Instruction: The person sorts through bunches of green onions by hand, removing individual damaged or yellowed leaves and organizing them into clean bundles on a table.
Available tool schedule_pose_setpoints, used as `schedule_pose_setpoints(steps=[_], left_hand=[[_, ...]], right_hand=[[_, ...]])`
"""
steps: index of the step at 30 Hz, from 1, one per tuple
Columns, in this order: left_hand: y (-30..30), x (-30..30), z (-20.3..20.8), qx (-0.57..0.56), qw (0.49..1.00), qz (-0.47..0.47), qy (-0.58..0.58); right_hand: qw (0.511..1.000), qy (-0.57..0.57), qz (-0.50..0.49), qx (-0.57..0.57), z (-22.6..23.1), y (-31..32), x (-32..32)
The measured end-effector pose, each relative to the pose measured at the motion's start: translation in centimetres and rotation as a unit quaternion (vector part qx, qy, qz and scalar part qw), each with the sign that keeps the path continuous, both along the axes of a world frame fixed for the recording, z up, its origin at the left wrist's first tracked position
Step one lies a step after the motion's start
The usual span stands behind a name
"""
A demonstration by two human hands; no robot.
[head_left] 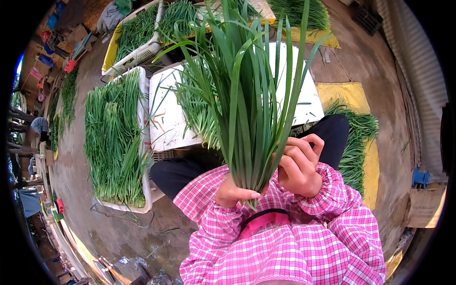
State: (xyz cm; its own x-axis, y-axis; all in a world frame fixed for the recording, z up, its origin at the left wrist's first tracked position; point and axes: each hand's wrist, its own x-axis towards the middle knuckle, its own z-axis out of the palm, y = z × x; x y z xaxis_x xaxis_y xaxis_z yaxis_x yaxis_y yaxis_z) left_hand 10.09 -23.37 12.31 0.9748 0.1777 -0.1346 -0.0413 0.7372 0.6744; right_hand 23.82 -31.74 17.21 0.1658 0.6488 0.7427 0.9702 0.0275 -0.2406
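Upright in front of me stands a bunch of garlic chives (247, 118), long flat green leaves fanning out at the top and pale stem ends gathered at the bottom. My left hand (232, 192) is closed around its lower end, thumb across the front. At the bunch's right edge, my right hand (300, 166) has curled fingers pinched on an outer chive leaf; the fingertips are partly hidden. Behind the bunch, a loose pile of chives (197, 102) lies on a white board (164, 116) by my knees, partly covered by the held leaves.
To the left is a white plastic crate (146, 175) packed with chives. More filled crates (154, 45) stand beyond the board. Chives (351, 147) lie on yellow sheeting (344, 92) at the right. A black crate (367, 20) and a blue spool (421, 177) sit near the right wall.
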Motion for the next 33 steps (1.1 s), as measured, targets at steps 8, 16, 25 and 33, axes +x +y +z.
schedule_pose_setpoints(steps=[8, 16, 25, 33], left_hand=[[0.2, 1.6, -0.3, 0.054, 0.997, 0.013, 0.046], [-0.6, 6.6, -9.2, -0.082, 0.994, 0.028, 0.071], [-1.9, 6.5, -18.9, -0.342, 0.927, 0.031, 0.151], [-1.5, 6.1, -19.4, -0.361, 0.922, -0.013, 0.143]], right_hand=[[0.999, 0.006, -0.027, -0.037, -1.4, 0.5, 1.4], [0.971, 0.152, -0.041, -0.179, -10.7, 0.1, 6.4], [0.926, 0.262, -0.052, -0.266, -18.0, -1.2, 8.2], [0.933, 0.246, -0.039, -0.259, -16.4, -1.4, 9.0]])
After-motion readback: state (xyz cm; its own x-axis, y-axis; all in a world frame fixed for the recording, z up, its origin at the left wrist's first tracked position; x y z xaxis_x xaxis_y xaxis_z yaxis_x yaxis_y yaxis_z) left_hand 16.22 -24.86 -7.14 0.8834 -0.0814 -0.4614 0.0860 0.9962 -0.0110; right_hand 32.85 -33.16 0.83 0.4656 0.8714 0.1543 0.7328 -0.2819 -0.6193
